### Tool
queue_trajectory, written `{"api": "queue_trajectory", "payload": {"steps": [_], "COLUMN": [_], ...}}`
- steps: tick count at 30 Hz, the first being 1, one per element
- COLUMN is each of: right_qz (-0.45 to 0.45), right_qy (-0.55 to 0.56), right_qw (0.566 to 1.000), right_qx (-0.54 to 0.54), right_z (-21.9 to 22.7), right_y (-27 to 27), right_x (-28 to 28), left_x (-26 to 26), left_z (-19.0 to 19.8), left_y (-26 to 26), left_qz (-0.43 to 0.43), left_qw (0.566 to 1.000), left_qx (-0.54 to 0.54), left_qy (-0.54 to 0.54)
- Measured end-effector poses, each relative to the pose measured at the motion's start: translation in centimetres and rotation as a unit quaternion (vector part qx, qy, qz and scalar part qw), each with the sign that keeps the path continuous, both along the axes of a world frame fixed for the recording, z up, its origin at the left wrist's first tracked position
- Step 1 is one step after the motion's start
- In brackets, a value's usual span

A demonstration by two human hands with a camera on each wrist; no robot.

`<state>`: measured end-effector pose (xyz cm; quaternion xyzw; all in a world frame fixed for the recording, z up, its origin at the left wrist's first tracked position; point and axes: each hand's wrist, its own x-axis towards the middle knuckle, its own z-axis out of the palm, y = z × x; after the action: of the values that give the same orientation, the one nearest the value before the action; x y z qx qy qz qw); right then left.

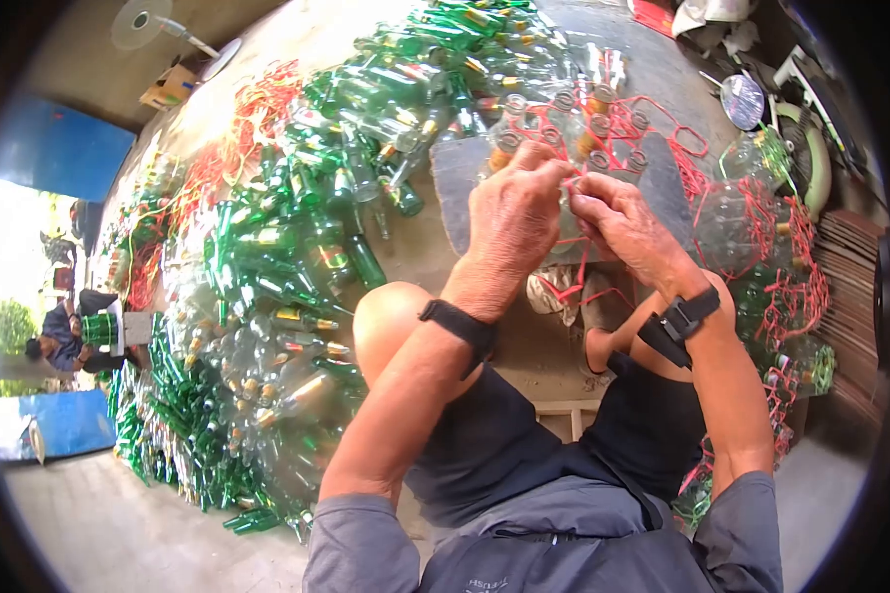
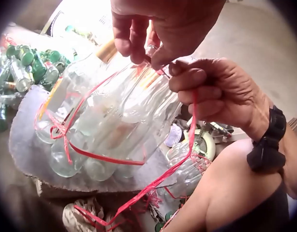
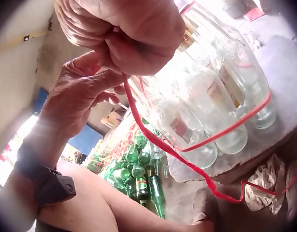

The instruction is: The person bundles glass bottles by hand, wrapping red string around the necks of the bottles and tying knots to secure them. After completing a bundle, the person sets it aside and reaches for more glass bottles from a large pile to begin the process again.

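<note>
A wide heap of green bottles [image 1: 297,227] covers the floor to the person's left, with loops of red cord lying among them. Ahead of the knees sits a flat grey slab [image 1: 455,198] that serves as the surface, and on it stands a cluster of clear glass bottles [image 2: 105,130] bound together by a red plastic string [image 2: 134,162] that runs round their bodies. More tied clear bundles [image 1: 761,247] lie to the right. Both hands meet just above the bottle necks. The left hand [image 1: 509,222] has its fingers curled, pinching the string between thumb and fingertips. The right hand [image 1: 623,227] is likewise curled round the string, whose loose tail drops past the slab's edge toward the floor by a crumpled cloth [image 3: 267,186].
</note>
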<state>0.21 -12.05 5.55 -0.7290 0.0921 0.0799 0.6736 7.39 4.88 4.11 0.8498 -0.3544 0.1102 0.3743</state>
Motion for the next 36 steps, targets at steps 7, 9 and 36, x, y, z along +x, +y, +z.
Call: {"api": "queue_trajectory", "payload": {"steps": [7, 9, 36], "right_qz": [0.01, 0.008, 0.006], "right_qy": [0.022, 0.025, -0.003], "right_qw": [1.0, 1.0, 1.0], "right_qx": [-0.009, -0.009, -0.028], "right_z": [0.8, 0.7, 2.7], "right_y": [-0.3, -0.2, -2.6], "right_x": [0.0, 0.0, 0.0], "left_x": [0.9, 0.9, 1.7], "left_z": [-1.4, -1.5, -1.1], "left_y": [-0.3, -0.3, -1.0], "left_qz": [-0.021, -0.032, -0.002], "left_qw": [0.999, 0.998, 0.998], "left_qx": [-0.035, -0.044, -0.057], "left_qy": [-0.031, -0.033, 0.033]}}
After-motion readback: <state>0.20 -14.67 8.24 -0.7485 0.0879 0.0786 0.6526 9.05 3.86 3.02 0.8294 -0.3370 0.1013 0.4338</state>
